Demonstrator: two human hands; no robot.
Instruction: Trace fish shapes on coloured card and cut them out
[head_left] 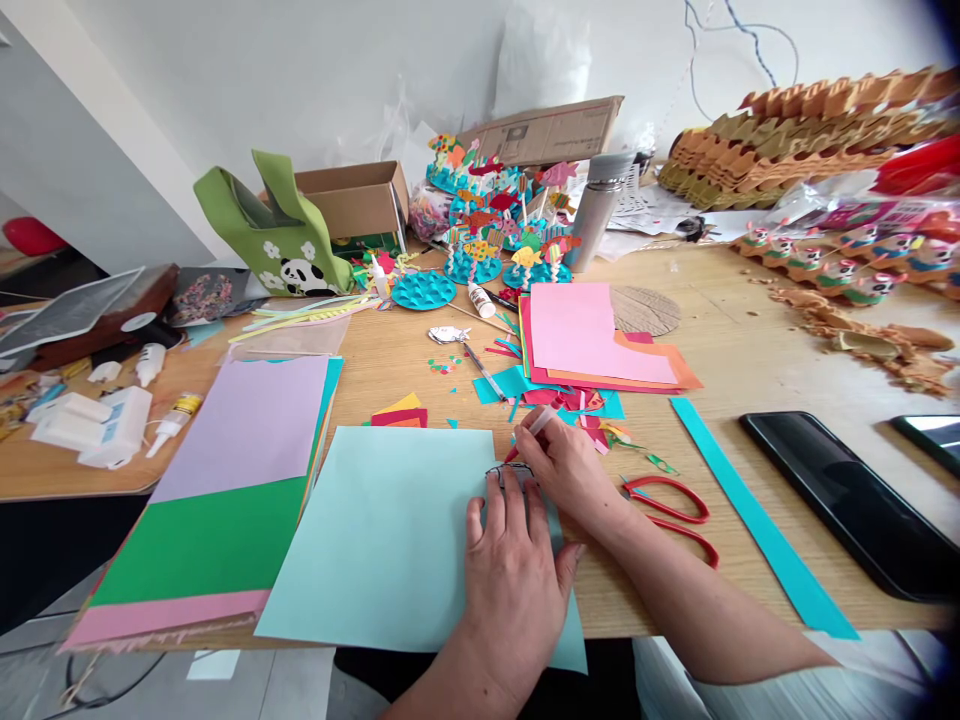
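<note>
A pale blue-green paper sheet lies at the table's front edge. My left hand presses flat on its right part, fingers slightly apart, over a small black-outlined paper piece that is mostly covered. A red pen is gripped in my right hand, its tip down beside the outlined piece, near my left fingertips. Red-handled scissors lie to the right of my right wrist, their blades largely hidden. Further back are a white fish cutout and another pen.
Coloured paper stacks lie left and behind right. A blue strip and black phone are at the right. Paper-fish crafts, a grey bottle and a green panda bag stand behind.
</note>
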